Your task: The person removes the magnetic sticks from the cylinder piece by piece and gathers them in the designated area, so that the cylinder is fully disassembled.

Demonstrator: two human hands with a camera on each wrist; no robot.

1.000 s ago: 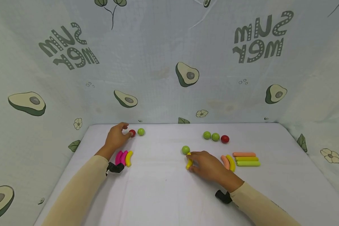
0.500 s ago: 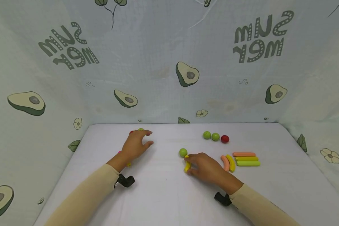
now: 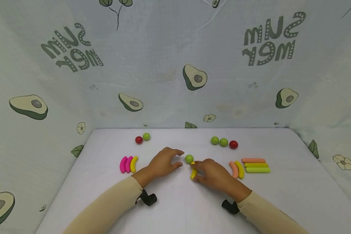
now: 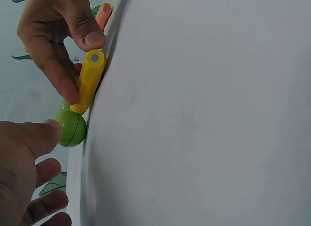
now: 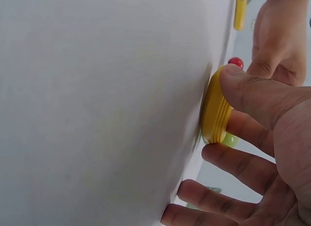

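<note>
My right hand [image 3: 213, 174] pinches a yellow toy banana [image 3: 194, 172] between thumb and fingers, low over the white tabletop. In the left wrist view that toy banana [image 4: 90, 80] shows a round grey spot on its near end. Just beyond it sits a green ball [image 3: 189, 159] with a line around it. My left hand [image 3: 163, 162] reaches in from the left with fingers spread and nothing between them; in the head view its fingertips point at the ball, a small gap away. The right wrist view shows my thumb [image 5: 243, 82] lying along the yellow piece.
At the left lie two pink and one yellow banana [image 3: 133, 164], with a red ball [image 3: 138, 140] and green ball [image 3: 146, 136] behind. Right of my hand are an orange and a yellow banana [image 3: 239, 169], several coloured sticks [image 3: 256, 165], two green balls [image 3: 214, 140] and a red ball [image 3: 233, 144].
My left hand has left the red ball at the back left and moved right and nearer to the middle green ball. The green ball and the pinched banana have shifted slightly left and nearer.
</note>
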